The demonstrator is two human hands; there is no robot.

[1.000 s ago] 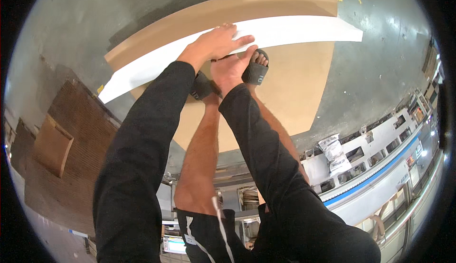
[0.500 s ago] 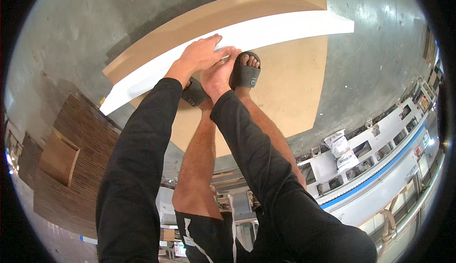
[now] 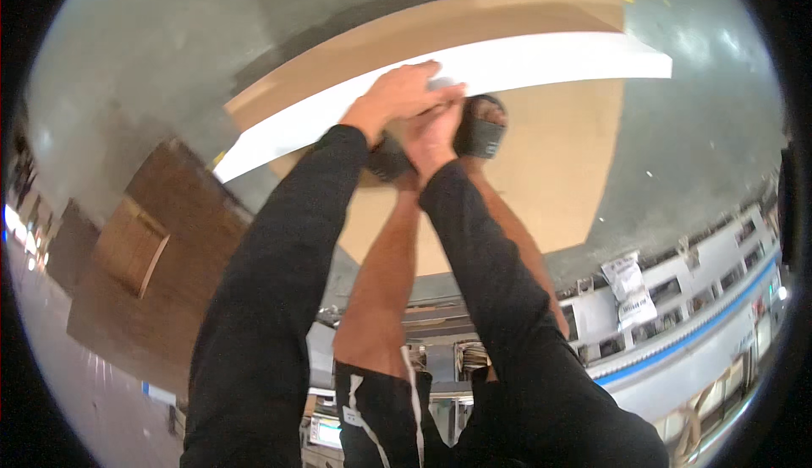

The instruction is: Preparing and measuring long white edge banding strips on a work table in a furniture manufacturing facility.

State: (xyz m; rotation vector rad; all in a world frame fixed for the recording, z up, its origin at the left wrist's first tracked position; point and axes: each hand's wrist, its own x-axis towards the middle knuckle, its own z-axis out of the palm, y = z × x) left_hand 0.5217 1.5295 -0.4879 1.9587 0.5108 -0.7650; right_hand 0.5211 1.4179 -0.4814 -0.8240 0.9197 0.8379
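Note:
A long white board lies across a large tan panel on the grey floor. My left hand rests on top of the white board near its middle, fingers together and bent over it. My right hand is pressed against the board's near edge just below the left hand, with its fingertips hidden by that hand. Both arms are in black sleeves. My feet stand on the tan panel in dark sandals, one right beside the hands and one half hidden under my left wrist.
Dark brown wooden panels and a boxy unit lie on the floor at the left. A long white and blue rack with a white printed bag on it runs along the lower right. Grey concrete floor surrounds the panel.
My right hand has come up to the white board's near edge, under the left hand. The left hand's fingers have closed together. The view has shifted slightly.

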